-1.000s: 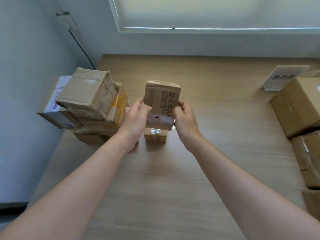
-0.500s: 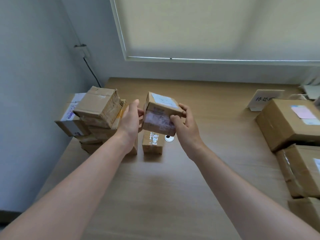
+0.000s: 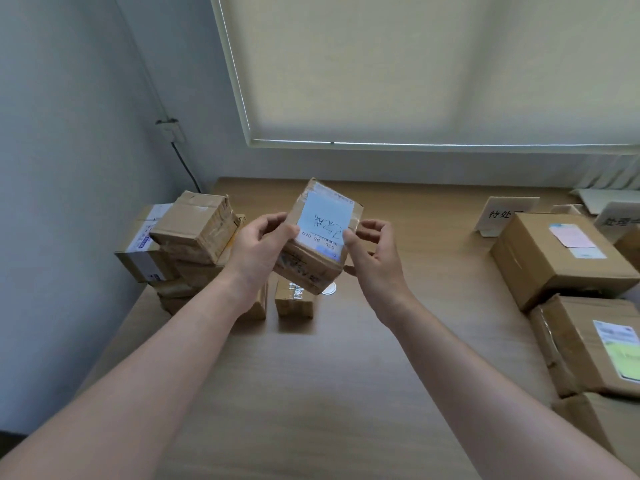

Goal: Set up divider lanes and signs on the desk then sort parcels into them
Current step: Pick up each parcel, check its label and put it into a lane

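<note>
Both hands lift a small parcel above the desk's far left corner: left hand grips its side, right hand pinches the opposite edge

A small cardboard parcel is held above the wooden desk between the left hand and the right hand, its blue note turned upward. A stack of boxes is seen left; larger boxes and a sign right.
</note>
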Tool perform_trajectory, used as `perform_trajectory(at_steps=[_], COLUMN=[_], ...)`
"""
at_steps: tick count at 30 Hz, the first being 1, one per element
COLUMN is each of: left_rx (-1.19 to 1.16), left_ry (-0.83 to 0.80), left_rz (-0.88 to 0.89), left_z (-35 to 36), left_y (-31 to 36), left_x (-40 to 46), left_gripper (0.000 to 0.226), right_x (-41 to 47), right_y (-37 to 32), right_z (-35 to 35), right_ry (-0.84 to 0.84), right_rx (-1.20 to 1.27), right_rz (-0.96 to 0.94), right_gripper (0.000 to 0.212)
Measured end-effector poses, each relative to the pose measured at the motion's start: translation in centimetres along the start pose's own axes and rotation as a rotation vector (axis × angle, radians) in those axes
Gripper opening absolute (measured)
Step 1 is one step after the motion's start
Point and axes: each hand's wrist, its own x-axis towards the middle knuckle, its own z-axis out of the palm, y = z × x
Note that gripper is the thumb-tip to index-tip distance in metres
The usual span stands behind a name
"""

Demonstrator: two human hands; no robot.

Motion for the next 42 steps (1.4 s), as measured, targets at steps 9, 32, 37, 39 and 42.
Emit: perform_trajectory(at_steps=[9, 32, 37, 39, 42], left_rx=[0.016, -0.310, -0.177, -0.124, -0.066], left_ry=[-0.099, -0.176, -0.336, -0.414, -0.496], left_rz=[0.090, 0.018, 0.036, 0.047, 0.053], left_z=[-2.4, -4.4, -0.8, 1.6, 5.9], left_y=[2.9, 1.4, 2.2, 2.5, 3.1], left_x=[-3.1, -18.5, -23.1, -25.3, -28.4], left_gripper=[0.053, 0.094, 0.083, 0.077, 0.071], right_x=[-0.6, -22.7, -28.7, -31.4, -35.3], right_y=[-2.5, -6.3, -8.1, -8.9, -9.7], right_z=[-1.4, -0.5, -5.6, -8.5, -12.8], right_ry=[-0.176, 0.056, 0.214, 0.220, 0.232], right_rx=[0.306, 0.179, 0.106, 0.073, 0.043], right_rz=[0.242, 0.100, -0.052, -0.104, -0.153], right_gripper=[0.048, 0.071, 0.054, 0.051, 0.048])
